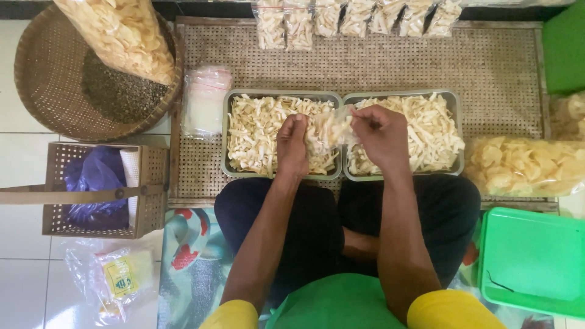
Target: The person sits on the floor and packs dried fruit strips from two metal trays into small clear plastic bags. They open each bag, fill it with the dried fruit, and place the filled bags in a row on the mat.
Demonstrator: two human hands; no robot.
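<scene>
I sit cross-legged before two metal trays of pale chip strips, the left tray (226, 131) and the right tray (458, 109). Between them I hold a small clear plastic bag (329, 129) partly filled with chips. My left hand (292, 145) grips the bag's left side above the left tray. My right hand (381, 133) pinches its right edge over the right tray's near left corner.
Several filled small bags (353, 18) line the far edge of the woven mat (390, 64). A stack of clear plastic bags (206, 100) lies left of the trays. A round basket (55, 85) with a big chip bag (122, 33), a square basket (100, 189), another chip bag (524, 166) and a green lid (533, 259) surround me.
</scene>
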